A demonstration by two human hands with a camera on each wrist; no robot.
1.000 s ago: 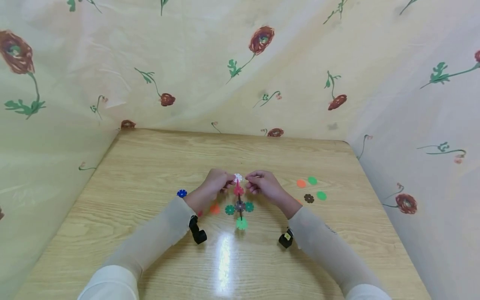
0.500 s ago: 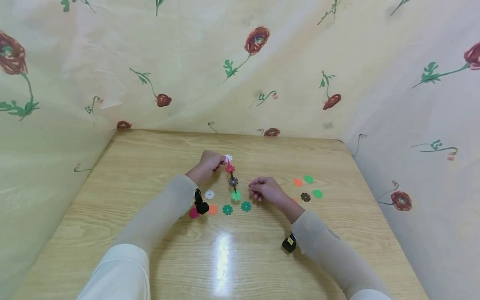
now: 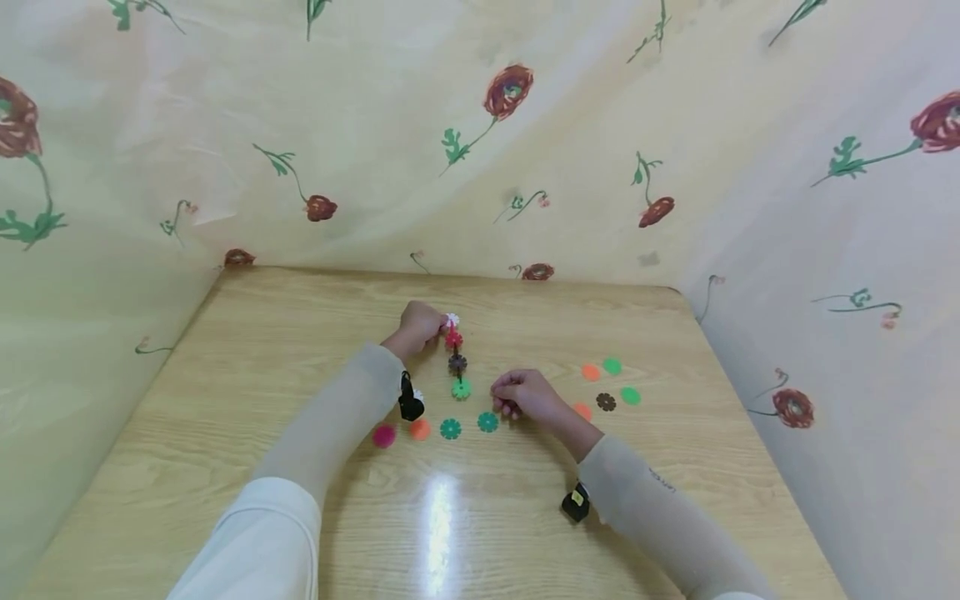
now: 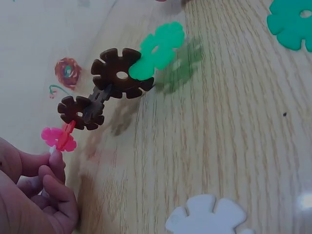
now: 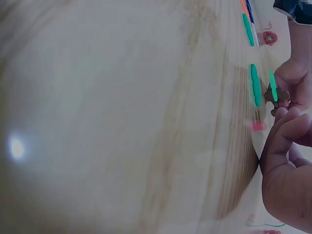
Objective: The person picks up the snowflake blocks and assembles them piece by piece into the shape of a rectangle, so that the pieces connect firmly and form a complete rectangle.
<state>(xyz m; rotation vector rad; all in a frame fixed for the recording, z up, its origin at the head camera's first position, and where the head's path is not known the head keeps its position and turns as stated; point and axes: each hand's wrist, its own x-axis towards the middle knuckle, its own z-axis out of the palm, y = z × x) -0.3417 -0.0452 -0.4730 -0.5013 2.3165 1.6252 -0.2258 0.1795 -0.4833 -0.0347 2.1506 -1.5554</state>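
Observation:
My left hand (image 3: 422, 323) pinches the white notched disc (image 3: 452, 320) at the far end of a chain of interlocked plastic snowflake discs. From there the chain runs toward me through a pink-red disc (image 3: 453, 340) and dark brown discs (image 3: 457, 363) to a light green disc (image 3: 461, 389). In the left wrist view, thumb and finger hold a white edge beside the pink disc (image 4: 50, 138); the brown discs (image 4: 122, 75) stand at angles to each other. My right hand (image 3: 527, 393) hovers right of the green end, fingers loosely curled, nothing visible in them.
Two teal discs (image 3: 450, 429) lie nearer me, with an orange disc (image 3: 420, 429) and a pink disc (image 3: 384, 435) to their left. A loose white disc (image 4: 207, 217) is partly behind my left wrist camera. On the right lie green discs (image 3: 631, 396), orange ones (image 3: 591, 372) and a brown one (image 3: 606, 402).
My left hand has carried the disc chain away from me and slightly left, off the teal discs. My right hand has parted from the chain's white end and sits lower.

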